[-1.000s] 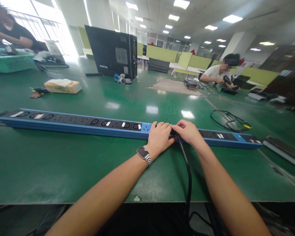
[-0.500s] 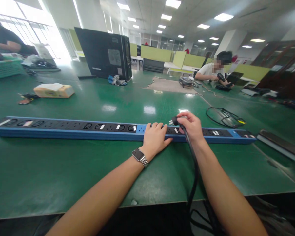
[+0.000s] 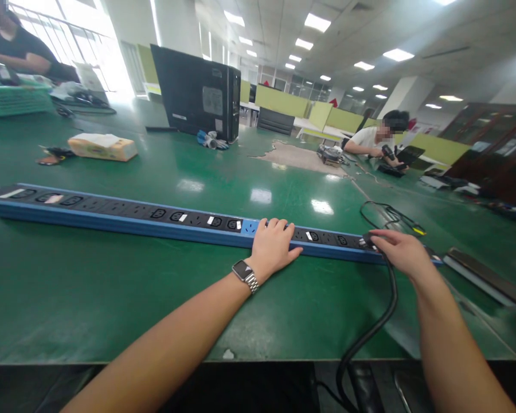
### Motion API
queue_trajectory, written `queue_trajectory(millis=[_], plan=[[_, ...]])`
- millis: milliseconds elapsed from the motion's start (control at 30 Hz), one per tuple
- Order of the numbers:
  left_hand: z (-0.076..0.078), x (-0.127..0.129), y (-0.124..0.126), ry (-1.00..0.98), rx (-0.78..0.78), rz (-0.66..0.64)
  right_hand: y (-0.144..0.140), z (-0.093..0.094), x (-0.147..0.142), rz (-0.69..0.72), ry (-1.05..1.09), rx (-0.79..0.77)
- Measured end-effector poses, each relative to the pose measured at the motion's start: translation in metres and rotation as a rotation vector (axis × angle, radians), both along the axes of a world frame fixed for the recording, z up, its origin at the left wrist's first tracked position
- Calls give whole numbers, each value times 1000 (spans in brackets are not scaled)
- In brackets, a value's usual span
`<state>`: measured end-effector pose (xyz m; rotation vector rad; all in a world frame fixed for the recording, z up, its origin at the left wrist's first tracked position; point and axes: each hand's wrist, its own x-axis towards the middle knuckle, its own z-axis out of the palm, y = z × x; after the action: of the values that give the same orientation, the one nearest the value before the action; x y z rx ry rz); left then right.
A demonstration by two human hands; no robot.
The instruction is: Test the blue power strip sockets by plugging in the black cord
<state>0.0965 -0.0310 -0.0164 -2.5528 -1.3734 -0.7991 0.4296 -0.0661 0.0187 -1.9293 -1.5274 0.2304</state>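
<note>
- The left hand (image 3: 272, 248) lies flat, palm down, on the power strip (image 3: 155, 221) at its light-blue section, fingers spread over the top; its grip is open and closes on nothing. A metal watch (image 3: 244, 272) sits on that wrist.
- The right hand (image 3: 402, 252) is over the strip's right end, its grip closed on a black plug (image 3: 368, 242) that sits at the strip's top face; whether the plug is seated in a socket cannot be told.
- A black cable (image 3: 376, 327) runs from the plug, curves across the green worktop (image 3: 112, 287) and drops over its near edge.
- The strip is long and blue with a black socket face, and lies across the worktop from the far left to just past the right hand.
- Beyond it lie a loose wire coil (image 3: 391, 215), a tissue box (image 3: 102, 147), a black computer case (image 3: 198, 94) and a green basket (image 3: 15, 100).
- A dark flat bar (image 3: 485, 275) lies to the right of the strip's end.
- Two other people sit at the worktop: one far left, one far right, both well apart from the strip.
</note>
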Motion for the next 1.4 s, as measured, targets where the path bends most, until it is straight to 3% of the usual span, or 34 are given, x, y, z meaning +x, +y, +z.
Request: queue_trajectory(millis=[167, 300, 433, 567, 667, 767, 867, 933, 1033, 1133, 1267, 1400], plan=[[-1, 0, 1, 8, 13, 2, 11, 19, -17, 65, -305, -118], [-1, 0, 1, 11, 17, -2, 19, 25, -26, 104, -431, -188], [-1, 0, 0, 17, 1, 0, 18, 15, -28, 102, -400, -154], [0, 0, 0, 26, 5, -6, 5, -5, -28, 67, -271, -19], [0, -1, -1, 34, 21, -8, -1, -7, -32, 60, -270, 4], [0, 0, -1, 30, 27, -2, -4, 11, -36, -4, -248, 23], [0, 0, 0, 27, 27, -5, -10, 43, -34, -187, -120, 203], [0, 0, 0, 26, 26, -8, -13, 62, -26, -250, -79, 263], [1, 1, 0, 20, 18, -4, -14, 72, 0, -295, -143, 118], [1, 1, 0, 18, 21, -7, -12, 60, 37, -307, -222, -118], [0, 1, 0, 20, 34, -8, -8, 38, 82, -263, -372, -221], [-1, 1, 0, 30, 31, 4, -5, 30, 100, -178, -613, -303]])
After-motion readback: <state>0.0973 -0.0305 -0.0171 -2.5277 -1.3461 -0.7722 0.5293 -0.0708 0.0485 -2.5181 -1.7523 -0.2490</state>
